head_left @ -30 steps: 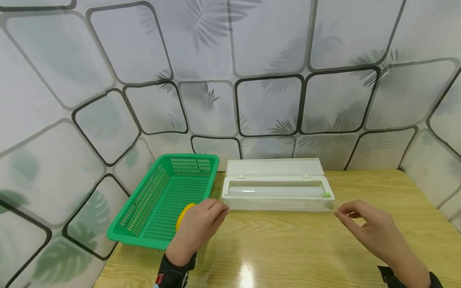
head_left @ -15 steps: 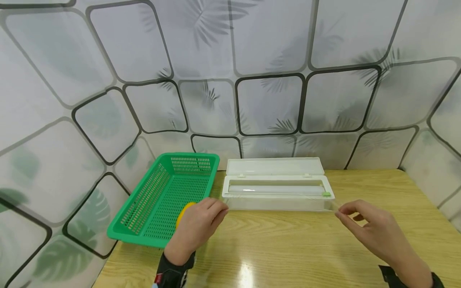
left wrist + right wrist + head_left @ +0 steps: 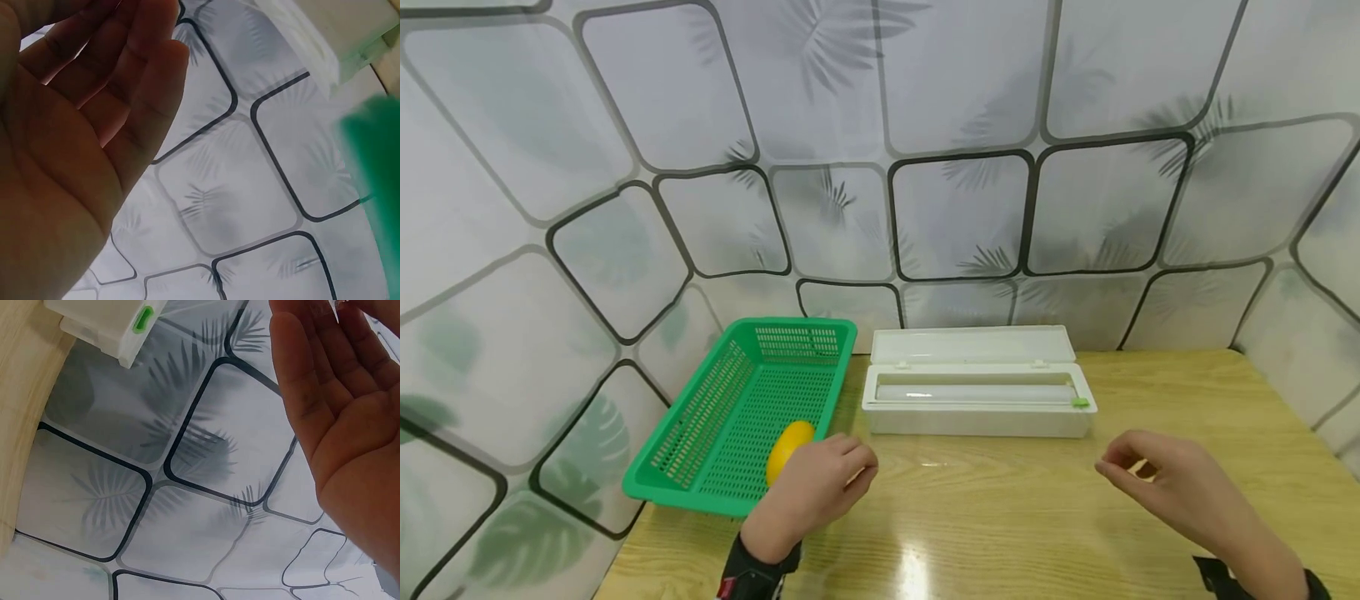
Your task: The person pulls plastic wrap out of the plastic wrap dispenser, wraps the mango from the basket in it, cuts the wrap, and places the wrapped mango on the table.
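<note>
A white cling film dispenser (image 3: 977,421) stands on the table with its lid (image 3: 973,344) raised and a roll of clear film (image 3: 973,393) inside. In front of its left end, my left hand (image 3: 820,487) pinches with thumb and fingers. Off the right end, my right hand (image 3: 1183,487) pinches too, with a bit of clear cling film (image 3: 320,307) glinting at its fingertips in the right wrist view. The film stretched between the hands is almost invisible in the head view. At the left hand's fingertips, the film itself cannot be made out.
A green plastic basket (image 3: 647,483) stands to the left, with a smooth yellow oval thing (image 3: 788,446) in its near right corner, close to the left hand. A green slider (image 3: 1080,402) sits on the dispenser's right end. Behind the wooden table (image 3: 1000,533) hangs a patterned cloth.
Both hands have shifted slightly towards me, away from the dispenser. The sheen of film across the dispenser's front has gone. More of the yellow thing shows.
</note>
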The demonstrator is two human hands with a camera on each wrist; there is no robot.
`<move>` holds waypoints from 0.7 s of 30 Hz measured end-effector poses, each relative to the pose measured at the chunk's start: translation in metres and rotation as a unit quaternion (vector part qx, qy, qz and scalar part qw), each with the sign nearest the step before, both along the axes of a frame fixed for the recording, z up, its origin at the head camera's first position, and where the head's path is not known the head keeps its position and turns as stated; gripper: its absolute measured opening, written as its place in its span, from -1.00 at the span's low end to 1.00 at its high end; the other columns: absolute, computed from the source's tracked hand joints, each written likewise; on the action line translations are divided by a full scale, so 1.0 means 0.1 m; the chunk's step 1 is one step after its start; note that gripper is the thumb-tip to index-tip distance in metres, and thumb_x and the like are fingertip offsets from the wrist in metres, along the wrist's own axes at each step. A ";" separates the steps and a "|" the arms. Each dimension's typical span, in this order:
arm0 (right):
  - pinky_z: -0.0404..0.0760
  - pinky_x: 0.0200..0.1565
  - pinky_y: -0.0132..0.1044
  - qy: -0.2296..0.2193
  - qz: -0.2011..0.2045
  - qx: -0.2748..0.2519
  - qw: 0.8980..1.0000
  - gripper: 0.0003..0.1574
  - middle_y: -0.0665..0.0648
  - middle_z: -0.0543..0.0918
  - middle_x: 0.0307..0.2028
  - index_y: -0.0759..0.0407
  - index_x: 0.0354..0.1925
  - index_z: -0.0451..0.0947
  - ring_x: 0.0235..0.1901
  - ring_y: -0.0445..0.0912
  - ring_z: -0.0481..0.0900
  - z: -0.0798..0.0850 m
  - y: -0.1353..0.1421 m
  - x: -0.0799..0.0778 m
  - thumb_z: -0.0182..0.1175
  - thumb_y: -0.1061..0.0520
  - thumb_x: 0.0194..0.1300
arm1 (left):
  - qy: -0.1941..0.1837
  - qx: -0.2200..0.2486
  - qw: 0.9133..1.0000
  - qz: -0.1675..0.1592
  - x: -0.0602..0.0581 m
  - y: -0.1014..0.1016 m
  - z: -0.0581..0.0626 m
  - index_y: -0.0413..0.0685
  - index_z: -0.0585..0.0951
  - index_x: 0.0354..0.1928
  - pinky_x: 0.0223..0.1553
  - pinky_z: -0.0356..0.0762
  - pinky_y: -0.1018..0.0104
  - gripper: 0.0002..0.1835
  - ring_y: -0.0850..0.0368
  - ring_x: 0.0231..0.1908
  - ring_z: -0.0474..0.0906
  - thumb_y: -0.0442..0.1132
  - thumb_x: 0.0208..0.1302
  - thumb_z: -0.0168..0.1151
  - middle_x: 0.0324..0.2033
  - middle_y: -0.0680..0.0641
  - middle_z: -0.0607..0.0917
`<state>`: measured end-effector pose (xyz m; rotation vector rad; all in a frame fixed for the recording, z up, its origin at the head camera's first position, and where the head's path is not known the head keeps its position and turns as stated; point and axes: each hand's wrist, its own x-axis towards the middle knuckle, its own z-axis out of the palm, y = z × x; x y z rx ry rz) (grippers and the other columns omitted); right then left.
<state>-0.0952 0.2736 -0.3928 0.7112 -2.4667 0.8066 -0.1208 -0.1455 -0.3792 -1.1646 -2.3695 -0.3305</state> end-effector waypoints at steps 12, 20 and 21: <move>0.50 -0.45 -0.62 0.011 0.006 -0.008 1.000 -0.46 -0.21 0.65 -0.42 -0.07 -0.30 0.59 -0.45 -0.40 0.58 -0.08 -0.03 0.01 0.48 0.46 -0.13 | 0.048 -0.010 0.999 -0.015 0.08 0.00 -0.23 0.02 0.58 -0.39 -0.43 0.47 0.60 -0.76 0.29 -0.45 0.52 -0.37 0.00 0.50 -0.46 0.13 0.59; 0.47 -0.51 -0.63 0.104 0.035 -0.024 0.994 -0.64 -0.04 0.69 -0.37 0.14 -0.25 0.65 -0.40 -0.42 0.59 -0.30 0.00 0.09 0.11 -0.09 0.47 | 0.065 0.016 0.997 -0.039 0.15 -0.01 -0.40 -0.02 0.59 -0.32 -0.39 0.52 0.57 -0.74 0.25 -0.40 0.56 -0.27 0.50 -0.08 -0.37 0.09 0.64; 0.46 -0.49 -0.65 0.114 0.039 -0.025 0.992 -0.50 -0.03 0.69 -0.37 0.17 -0.26 0.66 -0.39 -0.44 0.58 -0.33 0.00 0.10 -0.01 -0.16 0.49 | 0.071 0.018 0.997 -0.038 0.16 -0.01 -0.41 -0.02 0.59 -0.31 -0.39 0.52 0.57 -0.67 0.25 -0.40 0.57 -0.23 0.54 -0.18 -0.37 0.09 0.64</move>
